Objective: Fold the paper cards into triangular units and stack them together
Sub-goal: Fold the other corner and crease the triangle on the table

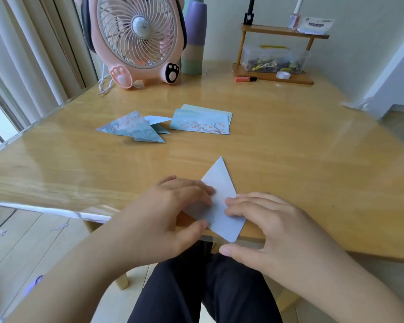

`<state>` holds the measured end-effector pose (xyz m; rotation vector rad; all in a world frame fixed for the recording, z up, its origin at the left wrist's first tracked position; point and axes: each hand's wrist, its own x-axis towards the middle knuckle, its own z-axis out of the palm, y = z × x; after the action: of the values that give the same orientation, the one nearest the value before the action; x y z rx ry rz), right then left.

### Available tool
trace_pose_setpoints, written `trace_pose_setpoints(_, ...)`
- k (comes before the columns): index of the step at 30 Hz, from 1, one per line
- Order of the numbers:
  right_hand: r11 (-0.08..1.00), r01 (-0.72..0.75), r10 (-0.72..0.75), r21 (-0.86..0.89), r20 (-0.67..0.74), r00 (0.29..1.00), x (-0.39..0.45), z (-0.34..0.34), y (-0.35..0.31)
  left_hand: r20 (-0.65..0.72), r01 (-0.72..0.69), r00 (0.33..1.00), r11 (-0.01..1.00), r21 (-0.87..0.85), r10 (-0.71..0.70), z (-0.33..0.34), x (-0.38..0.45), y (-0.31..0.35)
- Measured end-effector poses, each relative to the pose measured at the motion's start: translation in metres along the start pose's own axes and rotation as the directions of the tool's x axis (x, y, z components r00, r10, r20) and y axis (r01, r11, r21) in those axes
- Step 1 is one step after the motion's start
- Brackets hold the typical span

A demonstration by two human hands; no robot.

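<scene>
The pale blue card (219, 201) lies at the near edge of the tabletop (289, 141), blank side up, one end folded to a point that aims away from the person, its lower corner poking out past the edge over the lap. The left hand (173, 206) lies on its left side, fingers (203, 190) bent down onto the paper and thumb against the lower edge. The right hand (266, 220) lies flat on the right side, fingers straight and pressing, thumb hanging off below the edge. Neither hand grips the card; both pin it.

The risk, as I read it: the tabletop is glossy under a clear cover, so a sideways push could make the card skate and set the crease crooked. With that corner overhanging, pressure there has no support and could bend the paper or tip it off into the lap. An uneven crease would probably leave a unit that sits badly in the stack.

Further out, near mid-table, a folded patterned unit (133, 129) lies just beside a small pile of unfolded cards (201, 123) printed with a branch. At the back stand a pink fan (138, 40), a pastel tumbler (195, 38) and a small wooden shelf (278, 54) with bottles and a clear box. Curtains (33, 54) hang on the left, pale floor shows below.
</scene>
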<state>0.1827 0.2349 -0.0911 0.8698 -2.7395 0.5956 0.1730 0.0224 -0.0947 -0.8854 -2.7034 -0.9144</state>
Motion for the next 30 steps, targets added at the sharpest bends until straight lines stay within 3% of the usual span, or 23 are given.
trace_pose_setpoints(4, 0.999, 0.036, -0.037, -0.025, -0.035, 0.999, -0.003, 0.004, -0.004, 0.006, 0.013, 1.000, 1.000, 0.003, -0.013, -0.003, -0.007, 0.001)
trace_pose_setpoints(8, 0.982, 0.034, -0.009, 0.183, -0.135, 0.991, -0.008, 0.003, 0.000, -0.046, -0.023, 0.999, 0.995, 0.099, 0.028, 0.000, -0.016, 0.009)
trace_pose_setpoints(11, 0.972, 0.023, 0.018, 0.232, -0.173, 0.985, -0.008, -0.001, 0.005, -0.116, 0.032, 0.993, 0.996, 0.080, -0.022, 0.001, -0.016, 0.010)
trace_pose_setpoints(18, 0.950, -0.190, 0.215, 0.250, -0.076, 0.974, 0.001, -0.007, 0.003, -0.150, 0.203, 0.969, 0.979, 0.020, -0.198, 0.008, -0.005, 0.011)
trace_pose_setpoints(24, 0.879, -0.355, 0.388, 0.318, -0.047, 0.920, 0.008, -0.009, 0.005, -0.200, 0.401, 0.895, 0.916, -0.025, -0.398, 0.010, 0.007, 0.017)
trace_pose_setpoints(30, 0.849, -0.467, 0.504, 0.248, -0.113, 0.856, 0.014, -0.003, 0.007, -0.257, 0.576, 0.795, 0.817, 0.038, -0.549, 0.016, 0.017, 0.023)
